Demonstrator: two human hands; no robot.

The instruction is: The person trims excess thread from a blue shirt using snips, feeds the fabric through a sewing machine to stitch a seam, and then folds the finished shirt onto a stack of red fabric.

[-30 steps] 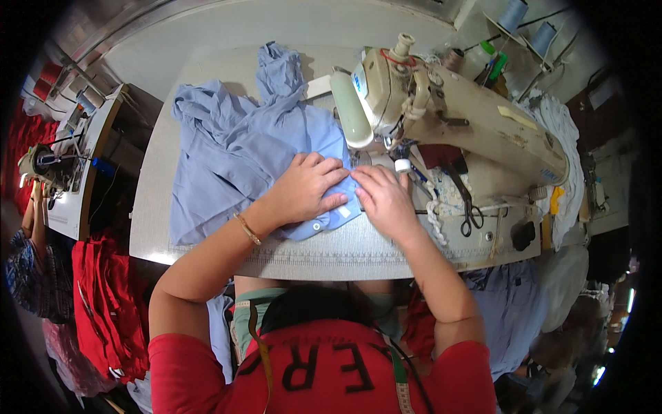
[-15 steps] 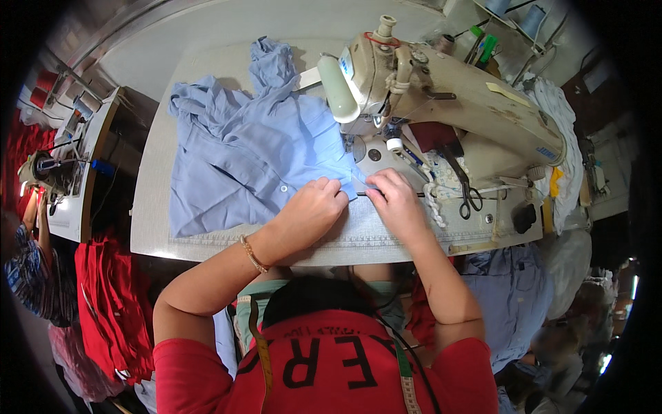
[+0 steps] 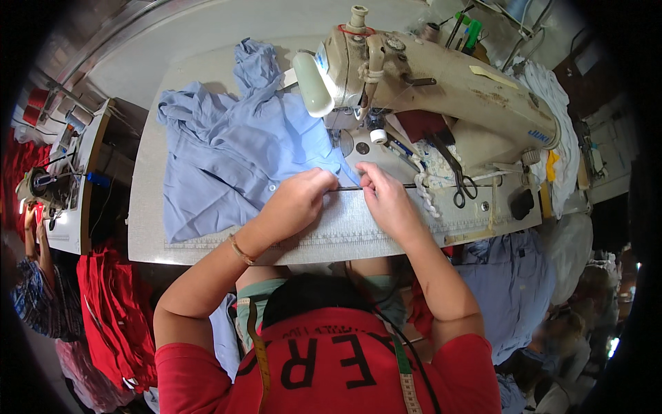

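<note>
Two hands, left hand and right hand, apparently pinch a thin dark rod lying crosswise beside the blue shirt.

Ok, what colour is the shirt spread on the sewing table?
Light blue, plain, no pattern. The shirt shows best in the head view, left of the sewing machine.

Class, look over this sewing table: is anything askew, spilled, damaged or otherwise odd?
Nothing stands out. The blue shirt lies bunched left of the sewing machine. Both hands, left hand and right hand, pinch its edge, and scissors rest on the table.
</note>
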